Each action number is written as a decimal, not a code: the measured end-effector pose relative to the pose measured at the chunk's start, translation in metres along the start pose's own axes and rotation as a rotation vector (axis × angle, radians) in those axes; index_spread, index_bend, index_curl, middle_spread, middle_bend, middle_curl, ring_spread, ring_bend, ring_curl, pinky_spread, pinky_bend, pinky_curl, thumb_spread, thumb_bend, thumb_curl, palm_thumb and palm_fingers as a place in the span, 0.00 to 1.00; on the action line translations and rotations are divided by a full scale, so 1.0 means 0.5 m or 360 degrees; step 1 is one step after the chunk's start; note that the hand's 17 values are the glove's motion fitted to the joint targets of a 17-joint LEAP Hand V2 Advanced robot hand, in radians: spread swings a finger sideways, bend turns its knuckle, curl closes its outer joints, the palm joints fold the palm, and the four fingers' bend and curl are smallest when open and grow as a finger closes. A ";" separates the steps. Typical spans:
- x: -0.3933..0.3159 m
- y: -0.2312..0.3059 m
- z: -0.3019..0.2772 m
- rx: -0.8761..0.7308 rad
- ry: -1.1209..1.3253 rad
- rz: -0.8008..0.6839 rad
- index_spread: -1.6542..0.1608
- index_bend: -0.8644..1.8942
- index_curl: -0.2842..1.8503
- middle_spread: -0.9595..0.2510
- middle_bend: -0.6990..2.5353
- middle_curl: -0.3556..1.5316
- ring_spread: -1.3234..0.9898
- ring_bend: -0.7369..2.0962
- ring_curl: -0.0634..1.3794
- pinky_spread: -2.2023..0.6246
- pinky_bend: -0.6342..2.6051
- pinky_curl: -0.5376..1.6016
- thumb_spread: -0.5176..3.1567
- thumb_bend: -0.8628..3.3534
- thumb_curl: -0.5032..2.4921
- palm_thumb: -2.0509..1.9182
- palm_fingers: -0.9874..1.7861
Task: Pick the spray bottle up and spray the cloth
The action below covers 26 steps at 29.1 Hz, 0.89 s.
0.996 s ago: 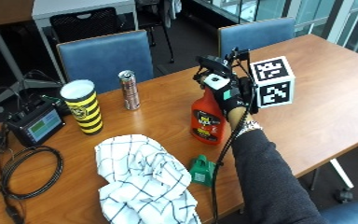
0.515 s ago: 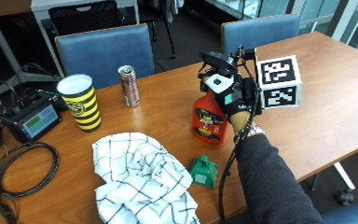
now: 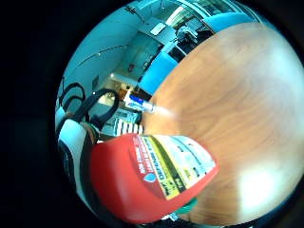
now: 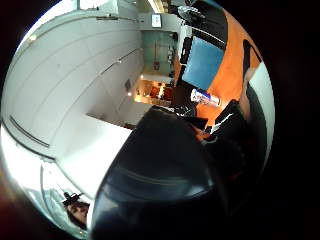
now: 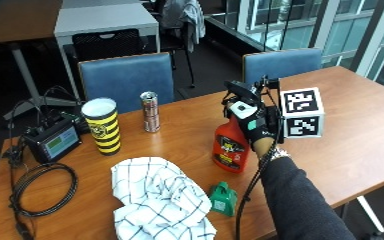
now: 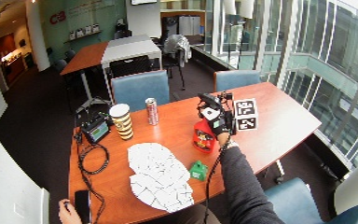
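At a wooden table [image 5: 352, 150], a gloved right hand [image 5: 255, 125] curls its fingers around the neck and trigger head of a red spray bottle [image 5: 232, 142], which stands upright; from the outside view it is hard to tell whether its base rests on the tabletop or sits just above it. A white checked cloth [image 5: 159, 197] lies crumpled nearby, apart from the bottle, with a small green object [image 5: 222, 197] between them near the table's edge; further off stand a slim drink can [image 5: 151, 111], a yellow-and-black striped cup [image 5: 103, 126], a small black device [image 5: 51, 142] and a coiled black cable [image 5: 42, 187].
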<state>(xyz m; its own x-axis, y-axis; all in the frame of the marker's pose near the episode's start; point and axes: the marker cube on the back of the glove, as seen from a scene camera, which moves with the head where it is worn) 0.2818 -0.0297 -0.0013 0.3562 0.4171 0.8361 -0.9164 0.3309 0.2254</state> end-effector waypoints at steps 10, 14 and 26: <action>-0.105 0.011 -0.051 0.0273 0.0434 -0.0476 0.73 0.38 0.38 0.60 0.41 0.47 0.46 0.48 0.37 0.66 0.32 0.43 0.21 0.20 0.40 0.77 0.84; -0.174 0.023 -0.046 0.0313 0.0719 -0.0773 0.73 0.38 0.38 0.60 0.41 0.47 0.47 0.48 0.37 0.66 0.32 0.43 0.21 0.20 0.41 0.77 0.84; -0.250 0.100 0.050 0.0135 0.1227 -0.1313 0.73 0.38 0.39 0.61 0.41 0.46 0.47 0.47 0.37 0.66 0.33 0.44 0.20 0.20 0.41 0.77 0.85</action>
<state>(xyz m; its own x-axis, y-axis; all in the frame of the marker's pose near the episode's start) 0.1869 -0.0863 -0.0820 0.8482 0.5185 -0.1083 -0.3485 0.7002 0.6232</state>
